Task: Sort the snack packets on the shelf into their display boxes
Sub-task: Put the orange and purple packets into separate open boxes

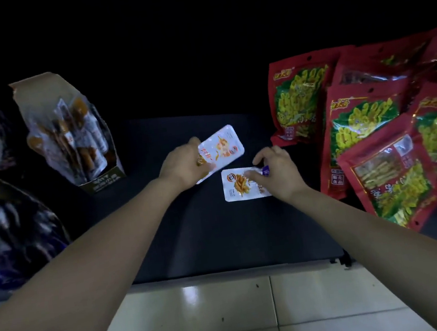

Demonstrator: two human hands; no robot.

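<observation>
Past pale glossy floor tiles point(202, 306), on the dark flat shelf point(221, 234), work the curled fingertips of the right hand point(277, 174) under the right end of the flat white snack packet point(238, 187) lying there; cannot tell whether pinched or merely touched. Just beyond, hold the left hand point(184, 167) wrapped round its raised white snack packet point(223, 148), then slot both upright into the open brown cardboard display box point(73, 128) far left.
</observation>
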